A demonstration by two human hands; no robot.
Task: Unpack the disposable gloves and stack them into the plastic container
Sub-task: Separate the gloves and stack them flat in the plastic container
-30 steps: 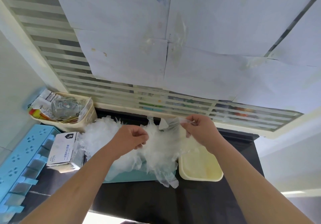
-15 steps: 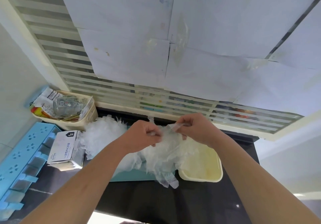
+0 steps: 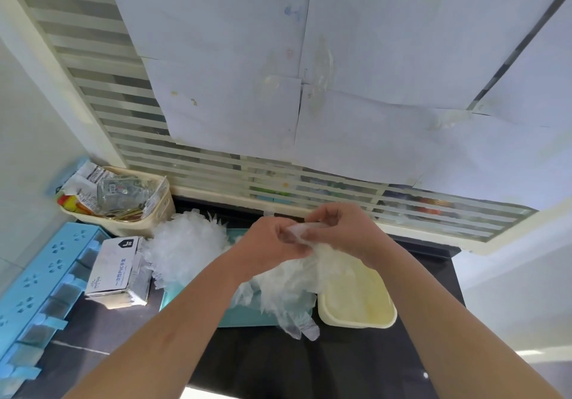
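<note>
While the clear disposable glove (image 3: 301, 230) I am working on hangs between my hands, I hold it from both sides. My left hand (image 3: 272, 244) pinches it with thumb against curled fingers, and my right hand (image 3: 343, 231) pinches the same piece from the other side, knuckles almost touching. Below, it trails into the loose heap of gloves (image 3: 288, 278), which lies across the teal tray (image 3: 247, 318) and laps over the near edge of the cream plastic container (image 3: 356, 324) just to its right. A second heap (image 3: 185, 250) sits beside the opened glove box (image 3: 114, 268) on the dark counter (image 3: 278, 364).

I judge this film to be nearly weightless, limp and clingy, so one glove will likely drag its neighbours along. It should be taken at the cuff edge, where the layers part, with a light fingertip pinch, since a hard tug could stretch it. Whether any gloves already lie flat inside the container I cannot tell.
</note>
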